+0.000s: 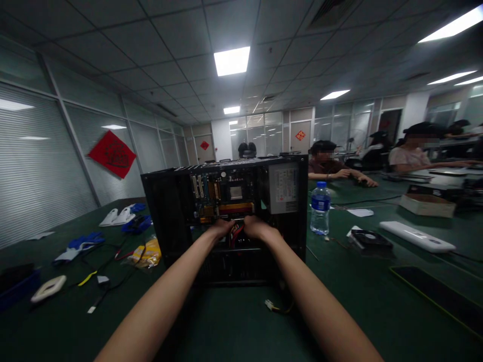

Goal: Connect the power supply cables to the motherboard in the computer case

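An open black computer case stands on the table in front of me, its inside facing me. The motherboard shows in its upper middle, with the labelled power supply at upper right. Both my hands reach into the case below the motherboard. My left hand has its fingers closed at the red and black cables. Close beside it, my right hand is curled, with its fingertips hidden. A white plug on a short cable lies on the table before the case.
To the left lie gloves, a yellow bag, loose cables and a blue tray. On the right stand a water bottle, a black drive-like box and a white power strip. Co-workers sit beyond.
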A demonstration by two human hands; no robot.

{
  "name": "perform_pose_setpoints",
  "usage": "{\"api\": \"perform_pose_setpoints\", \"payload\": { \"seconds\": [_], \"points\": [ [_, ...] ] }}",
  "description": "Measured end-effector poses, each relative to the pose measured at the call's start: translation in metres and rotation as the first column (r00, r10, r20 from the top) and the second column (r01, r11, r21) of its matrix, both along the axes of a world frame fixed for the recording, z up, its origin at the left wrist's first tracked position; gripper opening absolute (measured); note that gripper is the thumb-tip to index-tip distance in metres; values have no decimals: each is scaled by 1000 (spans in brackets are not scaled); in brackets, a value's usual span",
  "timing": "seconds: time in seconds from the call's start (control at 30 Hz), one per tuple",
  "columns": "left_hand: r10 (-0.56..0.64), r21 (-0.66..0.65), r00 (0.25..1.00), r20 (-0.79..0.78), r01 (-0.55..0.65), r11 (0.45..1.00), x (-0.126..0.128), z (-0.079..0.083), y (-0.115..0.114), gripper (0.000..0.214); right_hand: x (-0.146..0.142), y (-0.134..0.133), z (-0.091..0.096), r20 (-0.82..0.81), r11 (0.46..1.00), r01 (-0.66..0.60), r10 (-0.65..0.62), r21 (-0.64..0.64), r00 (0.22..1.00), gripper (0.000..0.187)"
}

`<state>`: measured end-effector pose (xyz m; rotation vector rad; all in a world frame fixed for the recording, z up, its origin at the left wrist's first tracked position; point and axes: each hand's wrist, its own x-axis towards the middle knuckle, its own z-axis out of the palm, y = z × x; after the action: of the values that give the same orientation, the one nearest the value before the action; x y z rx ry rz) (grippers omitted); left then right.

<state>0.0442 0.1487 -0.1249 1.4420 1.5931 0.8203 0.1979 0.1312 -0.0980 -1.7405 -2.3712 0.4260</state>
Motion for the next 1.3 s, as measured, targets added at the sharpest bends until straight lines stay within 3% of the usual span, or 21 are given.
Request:
{"api": "perform_pose_setpoints", "payload": {
  "seconds": [0.23, 0.4, 0.77, 1.3],
  "points": [
    [6, -171, 989, 147, 20, 985, -4, 3, 2, 34, 1, 3, -3, -31, 999, 16, -17, -28, 999, 34],
    [10, -223, 972, 233, 43, 974, -6, 4, 3, 32, 2, 4, -5, -49, 999, 14, -15, -29, 999, 36],
    [51, -268, 961, 273, 25, 963, -8, 2, 15, 33, -1, 7, -7, -65, 1000, 7, -9, -20, 998, 34],
    [46, -277, 963, 267, 31, 960, -10, 4, 14, 34, -1, 6, -6, -74, 1000, 16, -17, -11, 997, 35]
  ]
}}
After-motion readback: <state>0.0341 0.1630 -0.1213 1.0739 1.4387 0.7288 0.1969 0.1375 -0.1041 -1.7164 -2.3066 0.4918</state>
